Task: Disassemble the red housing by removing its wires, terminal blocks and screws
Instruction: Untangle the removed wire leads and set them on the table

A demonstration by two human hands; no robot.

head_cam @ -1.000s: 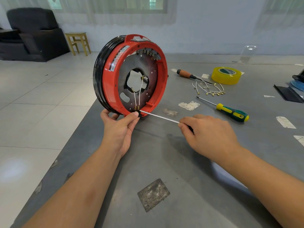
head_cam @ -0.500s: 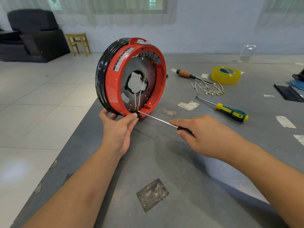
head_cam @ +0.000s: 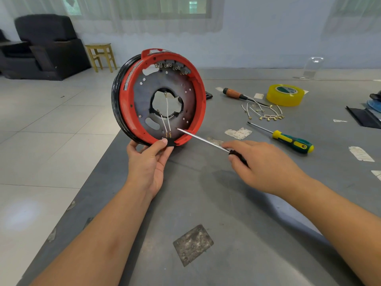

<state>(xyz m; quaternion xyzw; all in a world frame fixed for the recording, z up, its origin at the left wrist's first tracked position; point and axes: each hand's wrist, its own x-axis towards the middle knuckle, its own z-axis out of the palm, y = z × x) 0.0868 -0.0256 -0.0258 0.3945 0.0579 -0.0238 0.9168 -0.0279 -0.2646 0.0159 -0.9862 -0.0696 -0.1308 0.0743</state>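
From my screen I cannot see the handle of the screwdriver (head_cam: 203,139), because the right hand (head_cam: 266,168) covers nearly all of it, and the left hand (head_cam: 148,162) hides the bottom rim of the red housing (head_cam: 198,112). The brass terminals (head_cam: 171,66) at the top of the housing are too small for me to count. A dark object (head_cam: 374,104) on the desk (head_cam: 226,203) is cut off by the right edge.

A makeshift workshop in a bare tiled room is suggested: a grey worktable (head_cam: 237,203) strewn with screwdrivers (head_cam: 288,139) and tape (head_cam: 285,98), an armchair (head_cam: 45,44) and stool (head_cam: 101,55) set behind.
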